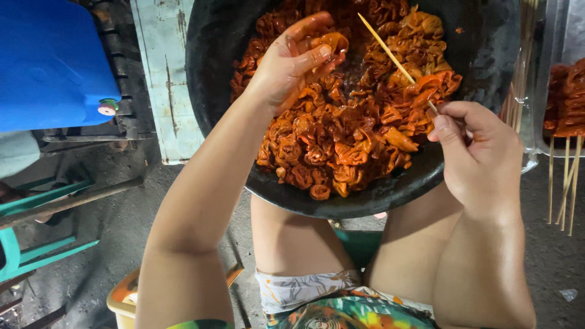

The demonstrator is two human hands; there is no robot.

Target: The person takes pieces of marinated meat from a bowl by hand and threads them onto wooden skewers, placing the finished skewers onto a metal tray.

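Nearest, the person sits with bare knees apart, patterned shorts (317, 298) at the lap, and a wide black pan (365, 195) resting across the thighs. Both forearms reach forward over it.

The right hand (478, 155) sits at the pan's near right rim, fingers curled in and thumb pressed down, gripping the lower end of a thin bamboo skewer (393, 58). The stick runs up and to the left from that pinch, slanting over the heap, its free tip pointing toward the far side of the pan. A folded orange piece sits on the skewer just above the fingers.

Farther in, the left hand (292, 61) rests on top of the pile of red-orange marinated meat pieces (341, 140), its sauce-stained fingers and thumb closed around one curled piece, lifted slightly from the heap. That piece lies well left of the skewer's tip, apart from it.

To the right, beyond the pan, a metal tray (551, 143) holds finished skewered meat (567, 100), sticks hanging toward the ground. At far left stand a blue plastic container (52, 61) and a green stool frame (36, 244).
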